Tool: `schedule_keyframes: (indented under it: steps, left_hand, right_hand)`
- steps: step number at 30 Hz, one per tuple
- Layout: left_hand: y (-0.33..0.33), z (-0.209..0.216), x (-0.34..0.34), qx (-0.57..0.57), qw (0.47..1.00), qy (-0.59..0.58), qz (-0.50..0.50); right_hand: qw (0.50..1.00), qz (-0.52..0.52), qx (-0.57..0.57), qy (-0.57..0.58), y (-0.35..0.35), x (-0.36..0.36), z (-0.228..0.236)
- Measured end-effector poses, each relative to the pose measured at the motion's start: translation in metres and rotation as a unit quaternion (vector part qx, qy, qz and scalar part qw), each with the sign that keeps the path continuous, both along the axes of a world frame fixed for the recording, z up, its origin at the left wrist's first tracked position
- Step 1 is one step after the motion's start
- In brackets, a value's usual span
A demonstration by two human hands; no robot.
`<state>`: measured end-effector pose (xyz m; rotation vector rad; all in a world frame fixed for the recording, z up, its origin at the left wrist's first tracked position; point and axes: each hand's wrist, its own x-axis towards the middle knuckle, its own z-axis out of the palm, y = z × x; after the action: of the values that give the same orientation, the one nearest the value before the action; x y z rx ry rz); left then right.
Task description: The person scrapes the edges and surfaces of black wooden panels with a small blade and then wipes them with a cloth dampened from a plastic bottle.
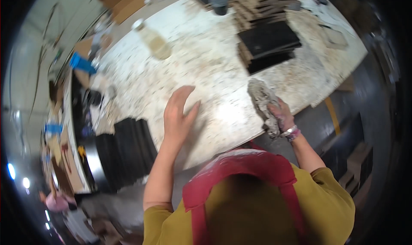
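Note:
My left hand (179, 114) hovers over the stained white table (210, 69), thumb apart from the fingers and nothing in the grasp. At the table's near right edge, my right hand (282, 115) grips a crumpled grey rag (261, 100), its fingers partly hidden by the cloth. A bracelet circles that wrist. Just beyond the rag lies a stack of black boards (269, 40) with brown edges. Left of my left forearm, a pile of black sheets (128, 146) sits at the table's near left corner.
A bottle of pale yellowish liquid (155, 42) stands far left of centre, and a dark cup (219, 5) at the back. More brown and black boards (268, 3) are stacked behind. A blue object (82, 63) sits left. Another person (60, 201) is in the distance.

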<state>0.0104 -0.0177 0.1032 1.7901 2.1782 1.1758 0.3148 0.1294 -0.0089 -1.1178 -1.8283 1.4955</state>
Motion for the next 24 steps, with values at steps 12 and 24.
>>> schedule_keyframes:
  steps: [12, 24]
  left_hand:
    - [0.226, -0.043, 0.035, 0.085, 0.972, -0.066, -0.209]
    - [-0.008, -0.1, 0.025, 0.002, 0.988, -0.089, -0.127]
  right_hand:
    - [0.984, -0.173, -0.046, 0.025, -0.029, 0.087, -0.084]
    - [0.984, -0.081, 0.135, 0.089, 0.069, 0.168, -0.058]
